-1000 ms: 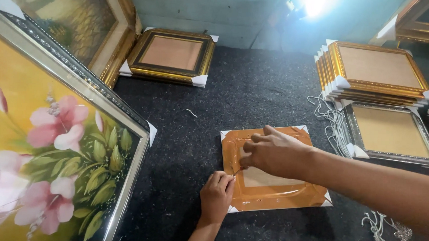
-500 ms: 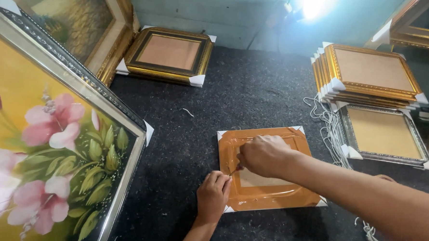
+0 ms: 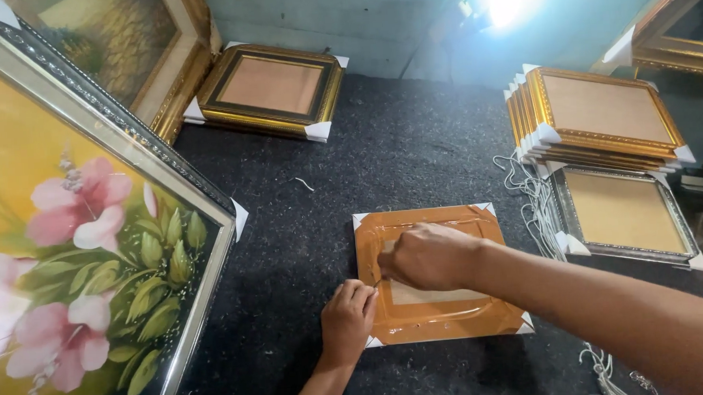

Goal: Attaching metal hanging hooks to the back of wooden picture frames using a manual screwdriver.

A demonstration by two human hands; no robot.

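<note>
Both hands rest on the small orange frame [image 3: 438, 273], left hand [image 3: 347, 320] steadying its edge, right hand [image 3: 427, 256] pinching at its inner rim; it looks light, stiff, glossy, best held by its edges.

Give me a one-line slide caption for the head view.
Both hands, left hand and right hand, press on an orange wrapped frame on the dark table.
</note>
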